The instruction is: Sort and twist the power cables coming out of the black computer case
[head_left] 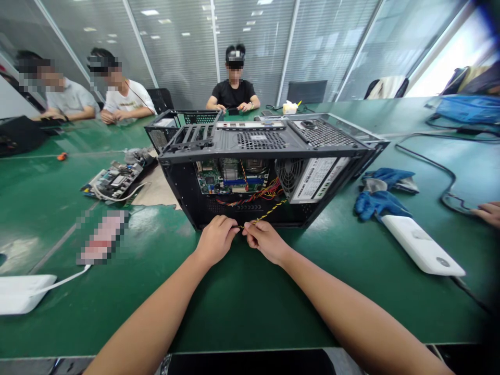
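An open black computer case (pixel 234 219) lies on the green table with its inside facing me. In it I see a motherboard (pixel 213 179) and a power supply (pixel 320 179) with a fan, from which red, orange and yellow wires run. A twisted yellow and black cable (pixel 269 212) comes out toward me. My left hand (pixel 216 237) pinches the cable near its end, in front of the case's lower edge. Close beside it, my right hand (pixel 263 239) grips the same cable with fingers closed. The cable's very tip is hidden by my fingers.
Left of the case lie a loose circuit board (pixel 115 179) on cardboard (pixel 156 190), a phone (pixel 103 237) and a white power bank (pixel 23 294). To the right are blue gloves (pixel 378 200) and another white power bank (pixel 422 245). Several people sit around; another person's hand (pixel 490 213) shows at right.
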Tool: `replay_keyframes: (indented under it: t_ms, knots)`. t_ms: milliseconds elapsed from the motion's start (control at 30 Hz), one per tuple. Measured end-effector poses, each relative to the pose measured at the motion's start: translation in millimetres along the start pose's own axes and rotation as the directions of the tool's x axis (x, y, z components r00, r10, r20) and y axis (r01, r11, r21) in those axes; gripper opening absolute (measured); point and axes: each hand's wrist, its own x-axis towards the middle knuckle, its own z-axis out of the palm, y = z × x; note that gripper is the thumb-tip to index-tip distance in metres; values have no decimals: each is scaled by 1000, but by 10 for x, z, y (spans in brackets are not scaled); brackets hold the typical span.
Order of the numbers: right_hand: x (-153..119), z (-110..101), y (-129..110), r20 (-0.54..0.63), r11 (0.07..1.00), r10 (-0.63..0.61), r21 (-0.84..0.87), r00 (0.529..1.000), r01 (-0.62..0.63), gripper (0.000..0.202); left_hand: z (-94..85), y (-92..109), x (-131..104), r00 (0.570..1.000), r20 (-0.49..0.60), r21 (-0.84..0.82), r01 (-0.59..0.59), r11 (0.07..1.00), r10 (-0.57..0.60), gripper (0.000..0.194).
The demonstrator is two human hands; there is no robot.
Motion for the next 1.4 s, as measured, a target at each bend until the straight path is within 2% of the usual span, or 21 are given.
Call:
replay_keyframes:
  t_ms: [600,967,1167,1400]
  knots:
    - [6,7,16,-6,999,-25,-23,1000,24,38,-49,24,38,996,81,15,19,1000,-20,15]
    - [5,6,-2,-16,999,2,35,1000,-1,39,-170,126,151,977,180,23,116,993,-118,12]
    - [8,6,13,-34,1000,-1,16,999,2,40,-54,58,94,983,143,-74,123,990,-112,14]
    - [-1,10,5,-38,1000,4,6,999,-4,42,-4,42,20,995,73,-49,77,996,-74,18]
